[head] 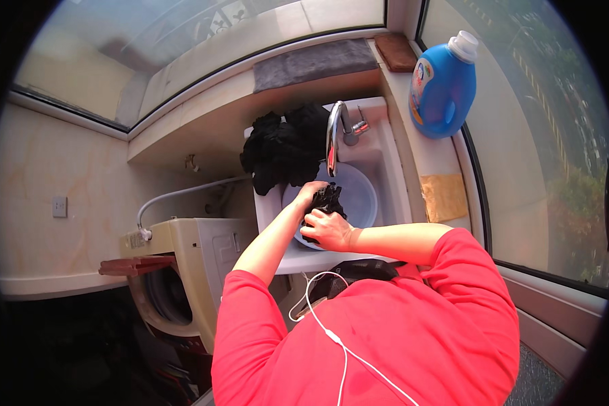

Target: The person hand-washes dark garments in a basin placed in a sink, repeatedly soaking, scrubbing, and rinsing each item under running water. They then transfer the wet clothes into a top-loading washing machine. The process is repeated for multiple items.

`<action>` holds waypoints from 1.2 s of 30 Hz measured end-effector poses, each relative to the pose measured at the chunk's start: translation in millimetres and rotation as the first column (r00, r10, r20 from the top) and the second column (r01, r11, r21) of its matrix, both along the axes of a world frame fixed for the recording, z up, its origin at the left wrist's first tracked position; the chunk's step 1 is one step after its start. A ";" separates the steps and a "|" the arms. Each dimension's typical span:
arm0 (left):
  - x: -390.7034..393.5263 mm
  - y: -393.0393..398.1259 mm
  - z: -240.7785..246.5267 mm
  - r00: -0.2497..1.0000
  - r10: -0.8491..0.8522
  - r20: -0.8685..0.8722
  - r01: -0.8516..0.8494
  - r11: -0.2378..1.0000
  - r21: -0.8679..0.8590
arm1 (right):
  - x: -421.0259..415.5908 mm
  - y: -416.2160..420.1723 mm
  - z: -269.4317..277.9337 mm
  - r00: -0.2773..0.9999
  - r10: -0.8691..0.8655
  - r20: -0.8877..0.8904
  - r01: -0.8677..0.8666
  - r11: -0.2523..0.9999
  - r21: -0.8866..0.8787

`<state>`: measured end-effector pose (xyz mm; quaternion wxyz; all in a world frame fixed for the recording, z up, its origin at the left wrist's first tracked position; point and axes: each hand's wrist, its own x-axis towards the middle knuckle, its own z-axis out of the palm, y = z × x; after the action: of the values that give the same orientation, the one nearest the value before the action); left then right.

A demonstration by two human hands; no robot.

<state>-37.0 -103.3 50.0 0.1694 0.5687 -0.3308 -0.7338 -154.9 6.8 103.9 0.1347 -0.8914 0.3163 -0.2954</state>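
Observation:
Both of my hands grip a bunched piece of black cloth (330,199) over a pale blue plastic basin (363,195). My left hand (310,195) holds its far left side, and my right hand (331,231) is closed around the nearer part. The basin sits inside a white sink (392,182). Above the basin's far rim curves the chrome spout of a faucet (334,132); I cannot tell whether water runs. A heap of black fabric (279,147) lies over the sink's far left corner, left of the faucet. My forearms and hands hide part of the basin.
A blue detergent bottle (444,89) with a white cap stands on the right ledge, near a yellow cloth (444,198). A grey towel (314,63) and a brown folded cloth (396,52) lie on the back ledge. Left of the sink is a front-loading washing machine (182,238), its door ajar.

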 end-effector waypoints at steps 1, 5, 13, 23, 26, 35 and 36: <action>0.0 -1.8 -19.0 0.999 -0.016 0.047 0.021 0.993 -0.112 | -0.9 0.6 -4.6 0.998 0.013 -0.054 -0.012 1.000 0.020; 12.3 -4.1 -94.2 0.952 -0.048 0.302 0.181 0.884 -0.431 | -8.9 1.8 -16.1 0.969 0.102 -0.225 -0.093 0.994 0.050; 21.3 33.1 -72.5 0.917 0.393 -0.069 -0.388 0.919 0.068 | -38.0 -3.0 -15.7 0.996 0.062 0.065 -0.076 0.968 0.240; 45.5 43.1 -84.0 0.851 0.463 -0.246 -0.473 0.881 0.021 | -82.1 -49.2 -127.1 0.156 -0.979 -0.132 -0.064 -0.143 0.988; 54.8 53.3 -64.7 0.937 0.346 0.052 -0.344 0.938 -0.039 | -78.6 -54.7 -81.5 0.280 -0.960 0.019 -0.218 -0.044 0.975; 7.9 59.5 27.0 0.837 -0.270 0.475 0.547 0.401 -0.735 | -63.6 -72.5 -62.6 0.293 -0.953 -0.077 -0.147 -0.125 0.981; 2.1 59.0 24.9 0.871 -0.246 0.425 0.491 0.416 -0.765 | -57.2 -68.3 -36.6 0.349 -0.932 -0.095 -0.157 -0.158 0.975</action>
<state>-35.0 -44.2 74.9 0.2179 0.4078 -0.7838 -0.4146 -212.1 -61.5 67.2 0.6665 -0.1091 0.6414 -0.3641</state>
